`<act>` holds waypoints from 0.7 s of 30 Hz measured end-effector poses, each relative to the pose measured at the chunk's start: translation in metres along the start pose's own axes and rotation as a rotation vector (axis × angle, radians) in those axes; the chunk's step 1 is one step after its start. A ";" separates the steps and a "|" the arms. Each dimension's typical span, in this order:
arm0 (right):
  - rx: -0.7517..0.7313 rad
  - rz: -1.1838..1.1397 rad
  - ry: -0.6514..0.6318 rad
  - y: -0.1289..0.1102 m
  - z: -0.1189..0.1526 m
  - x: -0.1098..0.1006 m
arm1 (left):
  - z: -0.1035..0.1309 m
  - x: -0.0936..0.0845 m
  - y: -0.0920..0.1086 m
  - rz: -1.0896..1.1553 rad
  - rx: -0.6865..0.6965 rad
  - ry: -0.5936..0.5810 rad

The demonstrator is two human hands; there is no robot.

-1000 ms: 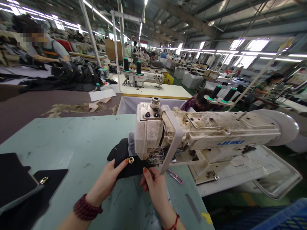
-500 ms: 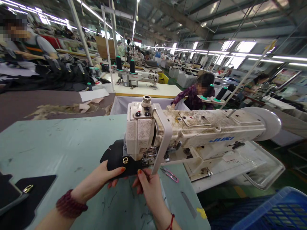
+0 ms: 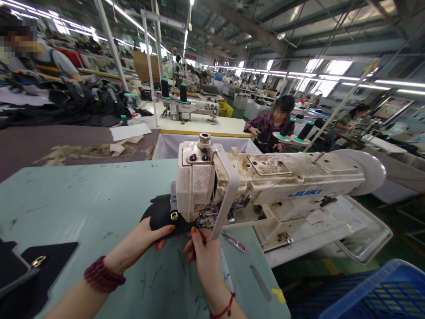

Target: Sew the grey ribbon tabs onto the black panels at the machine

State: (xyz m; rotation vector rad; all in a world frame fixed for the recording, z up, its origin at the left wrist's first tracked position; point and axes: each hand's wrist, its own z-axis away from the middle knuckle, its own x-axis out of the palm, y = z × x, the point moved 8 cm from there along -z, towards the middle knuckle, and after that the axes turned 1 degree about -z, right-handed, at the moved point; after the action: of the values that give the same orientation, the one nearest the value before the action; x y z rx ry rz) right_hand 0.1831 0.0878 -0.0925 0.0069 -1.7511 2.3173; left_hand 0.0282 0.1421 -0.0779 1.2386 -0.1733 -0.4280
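Note:
A black fabric panel (image 3: 161,212) with a gold metal clasp (image 3: 174,216) and a grey strap lies partly under the head of a white sewing machine (image 3: 195,186). My left hand (image 3: 151,232) grips its near left edge, thumb on top and fingertips underneath. Close to the needle area, my right hand (image 3: 202,248) pinches the panel's near edge between thumb and fingers. The machine's head and its pale guard bar hide the panel's right end and the needle.
Pink thread snips (image 3: 235,243) and a grey metal strip (image 3: 260,282) lie right of my hands. More black panels (image 3: 49,266) rest at the left. A blue basket (image 3: 378,292) stands low at the right. Beyond the machine, a person (image 3: 270,122) holds dark material.
The black panel has turned slightly and shifted up and right, with both hands moving along its edge. The person behind the machine has straightened up and now holds a dark piece.

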 end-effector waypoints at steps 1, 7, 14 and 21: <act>0.005 0.003 0.014 0.000 0.000 0.000 | -0.001 -0.001 0.000 0.005 -0.001 0.008; 0.000 0.020 0.037 -0.005 0.000 -0.001 | -0.001 -0.001 0.004 0.023 0.009 0.036; 0.005 0.016 -0.058 -0.007 0.014 -0.009 | 0.004 0.002 0.004 0.070 -0.011 0.081; -0.425 0.363 0.298 -0.120 0.047 -0.152 | 0.011 0.004 0.009 0.111 -0.024 0.124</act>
State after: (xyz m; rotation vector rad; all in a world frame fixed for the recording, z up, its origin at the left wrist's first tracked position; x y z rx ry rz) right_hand 0.3476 0.0456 0.0129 -0.7430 -2.1726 1.9657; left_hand 0.0297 0.1327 -0.0665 1.2215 -0.1298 -0.2557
